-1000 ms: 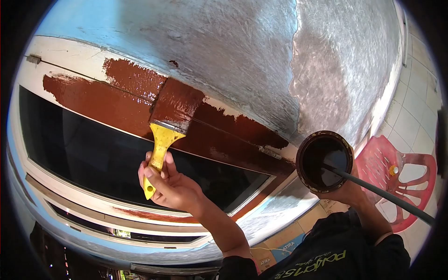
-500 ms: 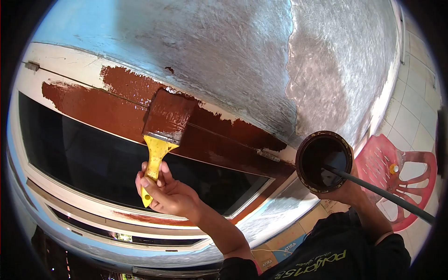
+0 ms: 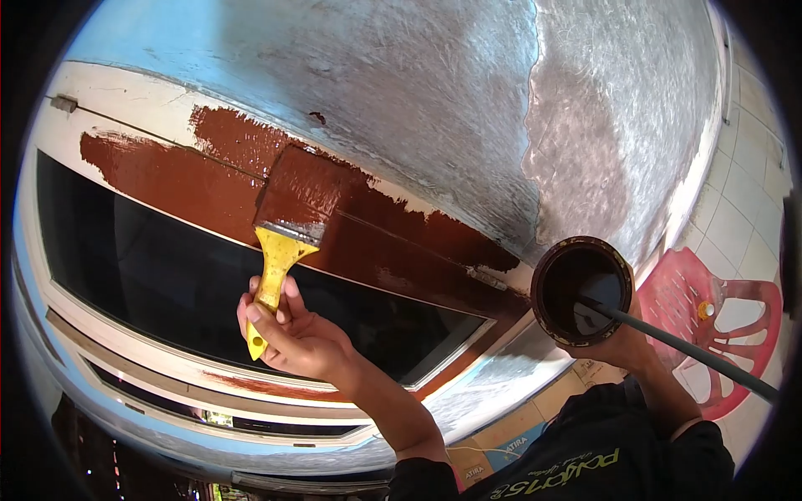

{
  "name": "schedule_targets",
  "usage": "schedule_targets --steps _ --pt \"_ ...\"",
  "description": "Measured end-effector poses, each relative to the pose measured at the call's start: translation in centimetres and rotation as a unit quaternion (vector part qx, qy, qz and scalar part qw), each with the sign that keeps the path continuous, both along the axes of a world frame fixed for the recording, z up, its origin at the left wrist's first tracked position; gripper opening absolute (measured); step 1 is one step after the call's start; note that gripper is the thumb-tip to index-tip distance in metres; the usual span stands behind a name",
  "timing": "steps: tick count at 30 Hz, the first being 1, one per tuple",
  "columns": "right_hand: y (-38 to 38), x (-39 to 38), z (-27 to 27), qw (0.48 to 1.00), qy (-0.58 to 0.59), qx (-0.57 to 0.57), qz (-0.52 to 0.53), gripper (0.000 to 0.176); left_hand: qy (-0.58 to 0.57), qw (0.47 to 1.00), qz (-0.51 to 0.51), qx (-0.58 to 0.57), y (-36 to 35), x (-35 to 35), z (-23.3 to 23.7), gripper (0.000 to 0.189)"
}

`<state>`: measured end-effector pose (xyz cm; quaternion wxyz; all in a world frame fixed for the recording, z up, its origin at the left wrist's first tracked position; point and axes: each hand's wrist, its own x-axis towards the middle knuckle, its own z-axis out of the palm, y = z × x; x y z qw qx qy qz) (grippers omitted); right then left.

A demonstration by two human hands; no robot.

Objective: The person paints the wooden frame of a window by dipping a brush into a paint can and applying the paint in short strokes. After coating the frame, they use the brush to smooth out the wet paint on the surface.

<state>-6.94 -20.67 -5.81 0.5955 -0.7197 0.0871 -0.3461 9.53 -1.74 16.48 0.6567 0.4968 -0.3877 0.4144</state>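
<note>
My left hand [image 3: 305, 338] grips the yellow handle of a wide paintbrush [image 3: 284, 250], fingers closed round it. The brush's bristles, coated in red-brown paint, lie against the window frame [image 3: 409, 250], which is partly painted that colour and partly still cream-white. My right hand [image 3: 622, 344] holds a round paint can [image 3: 543, 313] from below and the side, and most of its fingers are hidden. Dark liquid shows inside the can. A grey rod [image 3: 693, 346] extends from the can's mouth toward the lower right.
A dark glass pane [image 3: 167, 242] lies alongside the painted frame. The wall [image 3: 401, 100] is blue and grey. A red plastic chair [image 3: 681, 288] stands on the tiled floor [image 3: 727, 192] at right, with a small orange-and-white item on it. Cardboard boxes [image 3: 510, 442] sit low beside my shirt.
The brush has slid slightly left along the frame with my left hand, still against the surface. The whole view has shifted a little. My right hand and the can have barely moved.
</note>
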Motion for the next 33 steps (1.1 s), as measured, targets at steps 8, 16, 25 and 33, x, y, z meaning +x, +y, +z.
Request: schedule_targets --steps 8,16,25,33 --pt "0.4 0.3 -0.1 0.997 -0.037 0.033 -0.055 0.063 -0.011 1.000 0.000 0.001 -0.8 0.3 0.7 0.033" --pt "0.1 0.1 0.9 1.000 0.005 0.010 -0.014 0.061 -0.005 1.000 0.001 0.008 -0.1 0.4 0.6 0.032" --pt "0.0 0.1 -0.1 0.999 -0.006 0.033 -0.015 0.060 0.001 1.000 -0.020 -0.004 1.6 0.2 0.6 0.035" --pt "-0.1 0.2 -0.5 1.000 -0.002 -0.003 -0.004 0.060 -0.012 0.999 -0.041 -0.014 0.1 0.0 1.7 0.033"
